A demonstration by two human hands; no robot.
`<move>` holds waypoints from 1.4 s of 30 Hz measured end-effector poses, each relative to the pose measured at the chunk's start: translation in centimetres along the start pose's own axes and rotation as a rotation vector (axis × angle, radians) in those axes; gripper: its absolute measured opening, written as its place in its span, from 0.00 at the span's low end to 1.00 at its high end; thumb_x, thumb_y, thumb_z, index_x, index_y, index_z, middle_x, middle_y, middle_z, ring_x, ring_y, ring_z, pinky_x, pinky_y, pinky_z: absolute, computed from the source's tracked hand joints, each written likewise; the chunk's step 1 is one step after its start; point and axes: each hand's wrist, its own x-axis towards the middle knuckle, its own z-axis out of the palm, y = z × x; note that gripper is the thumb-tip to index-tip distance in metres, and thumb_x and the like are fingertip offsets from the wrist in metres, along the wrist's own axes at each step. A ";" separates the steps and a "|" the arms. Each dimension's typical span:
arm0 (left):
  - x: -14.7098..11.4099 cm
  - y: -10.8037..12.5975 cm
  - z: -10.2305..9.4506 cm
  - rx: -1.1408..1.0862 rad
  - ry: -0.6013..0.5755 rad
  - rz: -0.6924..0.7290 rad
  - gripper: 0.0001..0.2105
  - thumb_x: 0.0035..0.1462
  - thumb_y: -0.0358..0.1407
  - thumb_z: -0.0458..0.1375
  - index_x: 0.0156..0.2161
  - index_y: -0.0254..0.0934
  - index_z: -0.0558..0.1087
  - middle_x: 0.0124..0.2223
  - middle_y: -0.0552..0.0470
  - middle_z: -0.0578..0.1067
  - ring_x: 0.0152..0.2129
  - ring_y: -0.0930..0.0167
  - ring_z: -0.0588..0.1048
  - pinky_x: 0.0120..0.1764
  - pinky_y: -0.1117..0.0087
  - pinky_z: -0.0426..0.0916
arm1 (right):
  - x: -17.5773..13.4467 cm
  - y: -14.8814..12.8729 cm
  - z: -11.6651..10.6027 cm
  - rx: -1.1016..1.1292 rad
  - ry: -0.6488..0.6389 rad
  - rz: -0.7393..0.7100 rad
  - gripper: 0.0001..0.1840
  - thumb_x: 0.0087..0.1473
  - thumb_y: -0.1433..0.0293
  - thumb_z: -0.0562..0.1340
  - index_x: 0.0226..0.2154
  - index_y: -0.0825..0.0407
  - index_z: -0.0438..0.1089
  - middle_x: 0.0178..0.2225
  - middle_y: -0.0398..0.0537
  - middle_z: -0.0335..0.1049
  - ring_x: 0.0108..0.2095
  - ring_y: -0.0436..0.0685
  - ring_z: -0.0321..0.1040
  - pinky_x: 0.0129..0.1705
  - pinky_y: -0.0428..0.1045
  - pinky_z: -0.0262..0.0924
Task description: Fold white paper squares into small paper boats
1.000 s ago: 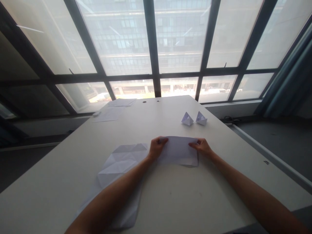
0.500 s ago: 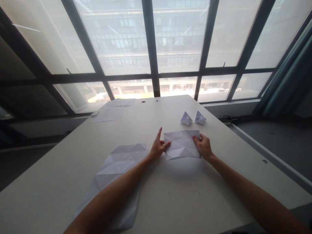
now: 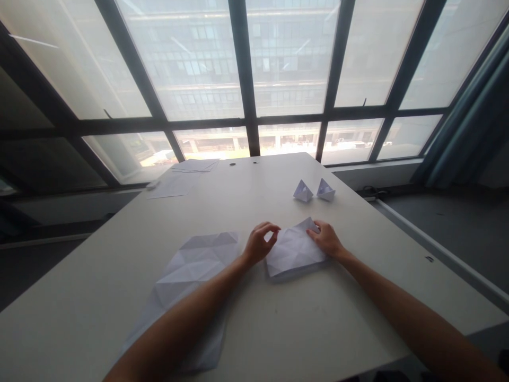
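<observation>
A white sheet of paper (image 3: 296, 249), folded and covered in creases, is tilted low over the table in front of me. My right hand (image 3: 326, 239) grips its upper right edge, thumb on top and fingers behind. At the upper left corner, my left hand (image 3: 260, 244) has thumb and forefinger pinched together on the paper's edge. Under and beside my left forearm lies a larger creased sheet (image 3: 199, 260), partly covered by the arm. Two small folded paper shapes (image 3: 303, 191) with pointed tops stand beyond my right hand.
The white table (image 3: 254, 212) stretches away to a row of windows (image 3: 286, 63). Flat paper sheets (image 3: 194, 165) lie at its far left. A small dark mark (image 3: 429, 259) is near the right edge. A blue curtain (image 3: 465, 116) hangs at right.
The folded paper has come down nearer to me and turned, its right side now higher. My left hand's forefinger, raised before, has curled to meet the thumb at the paper's corner.
</observation>
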 end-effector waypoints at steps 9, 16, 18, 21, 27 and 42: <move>-1.1 1.4 0.5 0.318 -0.671 0.172 0.35 0.59 0.56 0.50 0.67 0.44 0.52 0.69 0.48 0.53 0.66 0.59 0.49 0.65 0.52 0.40 | -1.4 -2.1 0.8 -0.456 0.065 -0.103 0.30 0.57 0.68 0.56 0.61 0.56 0.59 0.53 0.61 0.68 0.53 0.67 0.63 0.55 0.56 0.57; -1.3 1.4 1.0 0.376 -0.661 0.150 0.39 0.61 0.58 0.47 0.69 0.41 0.43 0.70 0.45 0.48 0.66 0.60 0.47 0.65 0.53 0.38 | -3.4 -4.3 3.7 -0.435 -0.188 -0.344 0.29 0.63 0.66 0.46 0.64 0.59 0.54 0.64 0.59 0.54 0.64 0.62 0.48 0.64 0.58 0.44; -1.4 1.4 1.1 0.375 -0.643 0.142 0.39 0.61 0.57 0.46 0.69 0.40 0.41 0.70 0.45 0.48 0.66 0.61 0.47 0.65 0.54 0.38 | -3.6 -4.1 4.4 -0.469 -0.291 -0.314 0.32 0.64 0.63 0.44 0.65 0.61 0.50 0.67 0.59 0.46 0.67 0.62 0.41 0.66 0.58 0.39; -1.5 1.3 1.3 0.380 -0.642 0.141 0.39 0.61 0.57 0.47 0.69 0.39 0.41 0.69 0.45 0.49 0.66 0.61 0.47 0.65 0.56 0.38 | -3.4 -3.5 4.7 -0.529 -0.335 -0.219 0.37 0.64 0.55 0.43 0.66 0.63 0.46 0.68 0.60 0.40 0.68 0.63 0.35 0.67 0.61 0.33; -1.5 0.9 1.3 0.430 -0.641 0.123 0.40 0.61 0.59 0.43 0.69 0.36 0.42 0.69 0.41 0.49 0.66 0.61 0.46 0.64 0.57 0.36 | -2.7 -2.9 4.2 -0.557 -0.334 -0.198 0.39 0.62 0.52 0.45 0.66 0.61 0.47 0.68 0.58 0.39 0.68 0.62 0.34 0.67 0.60 0.29; -1.5 -0.1 1.3 0.491 -0.633 0.065 0.36 0.63 0.58 0.40 0.69 0.38 0.45 0.70 0.41 0.45 0.67 0.61 0.43 0.64 0.55 0.37 | -1.4 -1.7 3.3 -0.572 -0.365 -0.260 0.39 0.62 0.51 0.45 0.67 0.60 0.46 0.68 0.58 0.39 0.68 0.61 0.35 0.67 0.58 0.31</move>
